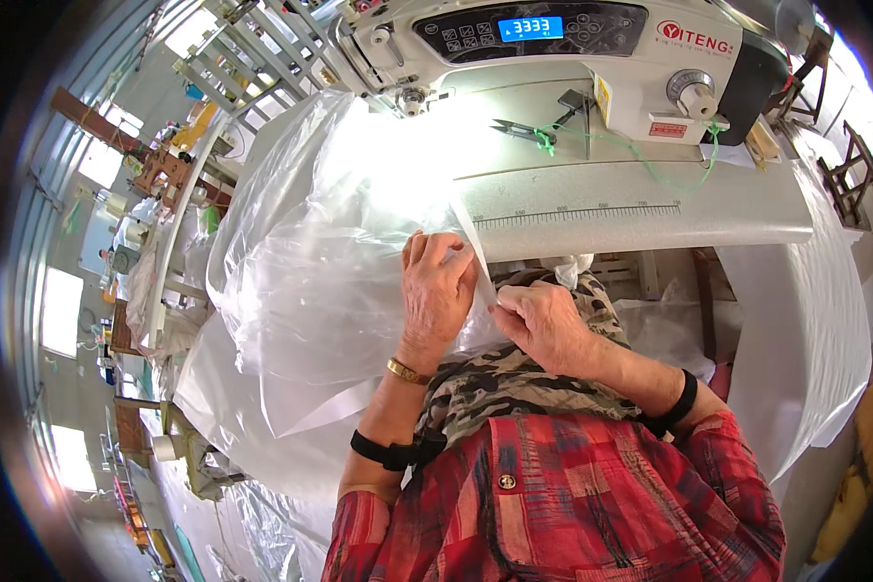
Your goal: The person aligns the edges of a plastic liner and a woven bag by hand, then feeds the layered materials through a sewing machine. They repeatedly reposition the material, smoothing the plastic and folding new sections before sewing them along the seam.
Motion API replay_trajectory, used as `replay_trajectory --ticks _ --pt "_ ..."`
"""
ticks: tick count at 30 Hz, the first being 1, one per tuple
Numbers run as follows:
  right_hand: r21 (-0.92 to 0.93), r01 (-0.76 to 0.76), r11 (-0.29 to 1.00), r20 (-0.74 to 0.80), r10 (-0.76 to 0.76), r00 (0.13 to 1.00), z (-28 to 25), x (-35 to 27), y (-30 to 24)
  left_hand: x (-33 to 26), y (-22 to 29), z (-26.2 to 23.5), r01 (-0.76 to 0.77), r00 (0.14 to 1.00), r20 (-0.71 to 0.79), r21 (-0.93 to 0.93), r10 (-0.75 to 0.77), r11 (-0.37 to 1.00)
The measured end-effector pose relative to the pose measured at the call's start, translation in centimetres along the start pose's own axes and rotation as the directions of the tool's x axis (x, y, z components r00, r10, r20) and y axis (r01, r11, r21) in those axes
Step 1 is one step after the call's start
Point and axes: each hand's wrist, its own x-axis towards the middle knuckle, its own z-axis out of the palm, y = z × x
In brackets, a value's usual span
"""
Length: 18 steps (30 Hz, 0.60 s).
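A big, crumpled sheet of clear plastic spreads over the left of the sewing table and hangs over its front edge. From the bright glare under the sewing machine's head, a narrow white strip runs down toward my hands. My left hand is closed, its bent fingers on the plastic's edge beside the strip. Close to its right, my right hand pinches the lower part of the strip between thumb and forefinger. Glare hides the needle area and the plastic there.
The white sewing machine with a lit display stands across the table. Black-handled thread snips, tied to a green cord, lie on the table behind a printed ruler. White sheeting drapes at right. Racks and cluttered benches stand at left.
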Motion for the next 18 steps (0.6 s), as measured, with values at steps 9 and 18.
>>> replay_trajectory --ticks 9,18 --pt "-0.367 0.101 0.925 0.256 -0.004 0.967 -0.6 -1.0 0.9 -2.0 1.5 -0.6 -0.074 0.992 -0.094 0.042 0.078 0.996" --pt "-0.739 0.420 0.527 0.308 -0.290 0.906 0.8 -3.2 2.0 -11.3 1.2 0.8 0.720 0.615 0.772 -0.468 -0.160 0.513"
